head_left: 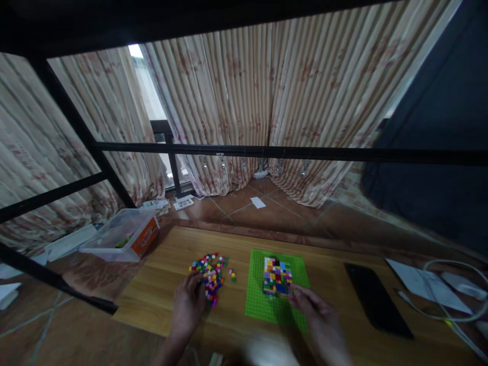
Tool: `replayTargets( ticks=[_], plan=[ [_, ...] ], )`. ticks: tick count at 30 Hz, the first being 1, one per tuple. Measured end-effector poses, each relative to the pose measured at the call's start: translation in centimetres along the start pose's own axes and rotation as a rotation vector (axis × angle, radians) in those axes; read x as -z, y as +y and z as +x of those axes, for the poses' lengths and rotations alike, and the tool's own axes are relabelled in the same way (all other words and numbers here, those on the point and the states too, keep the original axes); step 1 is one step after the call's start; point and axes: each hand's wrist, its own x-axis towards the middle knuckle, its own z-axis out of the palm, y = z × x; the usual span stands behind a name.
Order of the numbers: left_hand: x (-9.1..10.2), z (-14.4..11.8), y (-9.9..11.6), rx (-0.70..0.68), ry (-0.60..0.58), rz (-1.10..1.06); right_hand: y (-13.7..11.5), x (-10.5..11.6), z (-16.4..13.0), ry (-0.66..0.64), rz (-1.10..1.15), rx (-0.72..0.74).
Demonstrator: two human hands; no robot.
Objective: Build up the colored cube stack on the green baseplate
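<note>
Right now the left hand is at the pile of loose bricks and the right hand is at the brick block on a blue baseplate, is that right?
Not quite: the baseplate is green, not blue, as the head view shows. The rest holds: the left hand is at the pile of loose bricks, and the right hand is at the brick block on that plate.

This was a room in a home: long striped, floral curtains (267, 112) hung across the whole back of the frame, reaching down to a terracotta tiled floor (263, 213). Papers (258, 202) and a clear plastic storage box (122, 235) lay on that floor at left, and a low wooden table (160, 284) filled the bottom, under a black metal frame (267, 151).
</note>
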Motion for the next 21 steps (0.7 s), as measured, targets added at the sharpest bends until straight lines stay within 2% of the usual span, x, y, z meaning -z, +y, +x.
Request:
replayTargets(
  ticks=[4, 8, 14, 18, 21],
  plan=[
    [-0.2, 0.1, -0.2, -0.025, 0.006, 0.006, -0.8, 1.4, 0.0, 0.031, -0.047, 0.032],
    [-0.3, 0.2, -0.5, -0.034, 0.023, 0.02, -1.3, 1.7, 1.4, 0.048, -0.123, 0.108],
    [-0.1, 0.2, -0.4, -0.063, -0.004, 0.008, -1.8, 0.2, 4.8, 0.014, -0.374, 0.369],
    [-0.1, 0.2, -0.2, -0.053, -0.005, 0.01, -1.5, -0.9, 6.5, -0.083, -0.511, 0.515],
    [-0.1, 0.1, -0.2, -0.039, -0.019, 0.02, -1.3, -1.4, 7.8, -0.153, -0.569, 0.567]
  ],
)
